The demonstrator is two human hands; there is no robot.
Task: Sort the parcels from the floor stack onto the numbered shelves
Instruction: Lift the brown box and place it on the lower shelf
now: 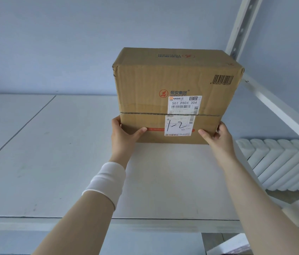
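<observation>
We have the parcel, a brown cardboard box, on the white shelf board, toward its back right part, with its lower edge meeting the board. Its front face carries a printed shipping label reading 507 P804 304. Below a seam there is a second label with "1-2" handwritten in black.

Our left hand grips the lower left corner, with the thumb laid across the front face and the rest of the hand wrapped out of sight round the side. Our right hand grips the lower right corner the same way, thumb on the front and fingers curled round the edge. A white cuff covers the left wrist.

Just behind the box on the right rises a white perforated upright. A white side rail runs forward from it, close by the box's right side. Below the rail we see a white ribbed radiator. A pale blue wall stands behind the shelf.
</observation>
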